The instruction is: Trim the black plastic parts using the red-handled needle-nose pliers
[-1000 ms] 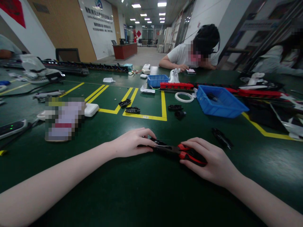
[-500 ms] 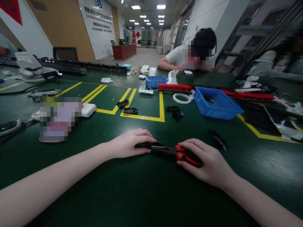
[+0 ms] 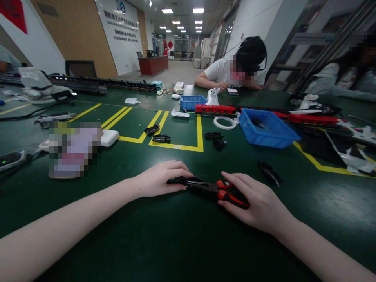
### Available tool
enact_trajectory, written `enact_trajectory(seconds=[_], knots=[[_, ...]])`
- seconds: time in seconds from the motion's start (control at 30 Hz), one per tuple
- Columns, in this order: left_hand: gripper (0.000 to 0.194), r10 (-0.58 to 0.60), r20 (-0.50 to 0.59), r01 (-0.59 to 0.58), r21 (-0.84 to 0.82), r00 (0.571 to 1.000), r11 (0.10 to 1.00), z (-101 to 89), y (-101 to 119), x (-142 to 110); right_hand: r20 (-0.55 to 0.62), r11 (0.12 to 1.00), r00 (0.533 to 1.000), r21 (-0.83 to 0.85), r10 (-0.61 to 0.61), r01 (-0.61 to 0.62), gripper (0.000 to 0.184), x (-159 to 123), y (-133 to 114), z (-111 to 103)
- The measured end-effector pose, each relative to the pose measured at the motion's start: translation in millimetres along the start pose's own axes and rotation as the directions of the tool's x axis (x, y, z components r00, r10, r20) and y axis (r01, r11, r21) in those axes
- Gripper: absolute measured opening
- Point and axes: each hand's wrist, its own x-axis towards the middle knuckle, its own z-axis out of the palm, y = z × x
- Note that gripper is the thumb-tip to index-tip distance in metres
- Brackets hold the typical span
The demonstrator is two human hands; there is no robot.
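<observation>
My left hand (image 3: 164, 178) is closed on a small black plastic part (image 3: 175, 180), fingers on top and thumb below. My right hand (image 3: 261, 201) is wrapped round the handles of red-and-black pliers (image 3: 223, 194), its index finger lifted off the upper handle. The pliers point left, and their jaws meet the black part; how far they grip it is hidden. Right of my right hand lies another black plastic part (image 3: 269, 172) on the green table (image 3: 164, 243).
Black parts (image 3: 161, 138) lie near yellow tape ahead. Beyond my right hand stand a blue bin (image 3: 268, 135) and a white ring (image 3: 225, 123). A smaller blue bin (image 3: 192, 103) is farther back. At left are a phone (image 3: 75, 152) and a white box (image 3: 109, 138). A person (image 3: 221, 74) sits opposite.
My right index finger has risen slightly off the pliers' upper handle. Both hands, the pliers and the black part stay in nearly the same place.
</observation>
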Motion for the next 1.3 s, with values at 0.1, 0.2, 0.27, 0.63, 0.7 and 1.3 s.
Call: enact_trajectory(seconds=[0.1,0.2,0.27,0.63,0.7,1.3], knots=[[0.032,0.009,-0.008,-0.009,-0.001,1.000,1.000,0.6,0,0,0.020,1.000,1.000,0.000,-0.006,0.006,0.043,3,-2,-2],[0.033,0.013,-0.009,-0.013,0.005,1.000,1.000,1.3,0,0,0.019,1.000,1.000,-0.030,-0.007,0.007,0.036,6,-3,-4],[0.033,0.011,-0.005,-0.011,0.007,1.000,1.000,1.6,-1,0,0.006,0.996,1.000,-0.093,-0.014,0.014,0.034,7,-4,-5],[0.033,0.023,0.010,-0.023,0.019,1.000,1.000,0.4,-1,0,0.024,0.994,0.999,-0.103,-0.045,0.048,0.035,7,6,-5],[0.032,0.037,0.015,-0.038,0.029,0.999,0.999,0.8,-2,0,0.027,0.993,0.999,-0.104,-0.046,0.048,0.035,7,9,-6],[0.023,0.044,0.011,-0.044,0.013,0.999,0.999,-0.9,-3,1,-0.016,0.998,1.000,0.059,0.005,-0.004,0.042,-2,14,-2]])
